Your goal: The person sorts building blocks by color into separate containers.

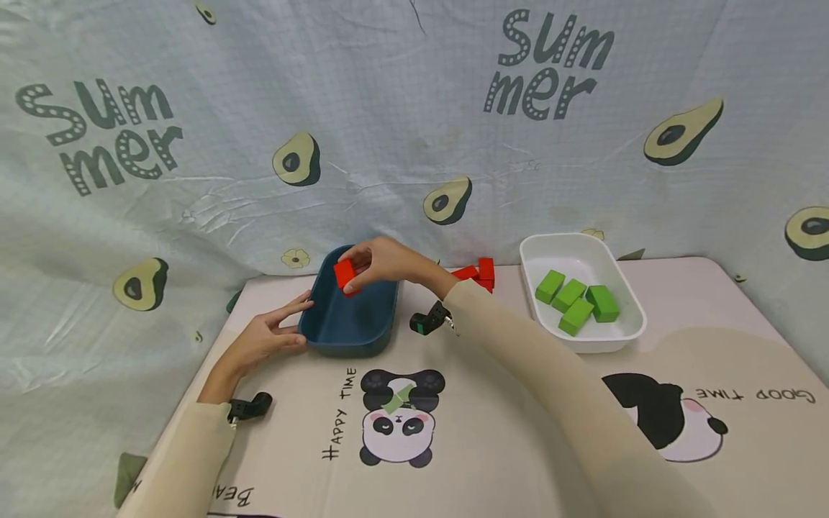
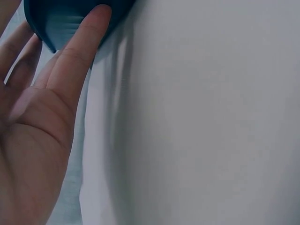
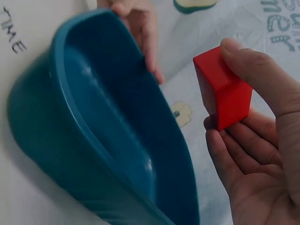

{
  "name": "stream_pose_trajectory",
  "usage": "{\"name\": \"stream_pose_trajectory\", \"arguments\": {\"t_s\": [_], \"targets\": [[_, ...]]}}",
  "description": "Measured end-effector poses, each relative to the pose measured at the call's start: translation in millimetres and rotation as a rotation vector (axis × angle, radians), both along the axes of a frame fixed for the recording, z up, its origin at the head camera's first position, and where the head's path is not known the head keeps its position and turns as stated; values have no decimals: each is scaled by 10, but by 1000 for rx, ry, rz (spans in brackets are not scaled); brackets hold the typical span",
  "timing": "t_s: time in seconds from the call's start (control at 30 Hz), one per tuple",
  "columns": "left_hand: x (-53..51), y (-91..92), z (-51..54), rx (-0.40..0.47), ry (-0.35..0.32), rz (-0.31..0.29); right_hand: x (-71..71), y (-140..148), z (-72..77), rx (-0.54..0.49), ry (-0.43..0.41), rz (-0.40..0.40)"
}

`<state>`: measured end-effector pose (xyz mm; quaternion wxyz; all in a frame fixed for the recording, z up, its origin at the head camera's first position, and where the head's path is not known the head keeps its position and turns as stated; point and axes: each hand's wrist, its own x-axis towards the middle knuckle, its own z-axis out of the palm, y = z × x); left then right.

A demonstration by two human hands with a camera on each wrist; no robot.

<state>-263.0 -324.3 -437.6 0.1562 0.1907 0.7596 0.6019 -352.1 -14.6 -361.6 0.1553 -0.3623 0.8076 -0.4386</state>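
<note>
Between thumb and fingers, my right hand (image 1: 382,260) pinches a red block (image 3: 224,89). In the head view that block (image 1: 345,273) is above the dark blue bin (image 1: 347,351), whose visible inside holds nothing. My left hand (image 1: 262,342) touches the bin's left side with its fingers extended; in the left wrist view the thumb of this hand (image 2: 42,126) lies against the blue wall (image 2: 65,28). Several more red blocks (image 1: 486,272) lie on the table behind my right forearm, which partly hides them.
A white bin (image 1: 631,316) with several green blocks (image 1: 575,316) stands at the right rear of the table. The table has a panda-print cover (image 1: 505,446). Behind it hangs a cloth (image 1: 388,108) printed with avocados.
</note>
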Motion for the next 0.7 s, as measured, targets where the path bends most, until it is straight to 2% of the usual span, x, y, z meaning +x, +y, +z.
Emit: {"name": "stream_pose_trajectory", "arguments": {"t_s": [0.4,0.7], "targets": [[19,5,4,-4,-2,-1,-156,-145,-76,87,12,2],[27,13,26,-6,-10,10,-224,-240,-153,85,-29,-62]]}}
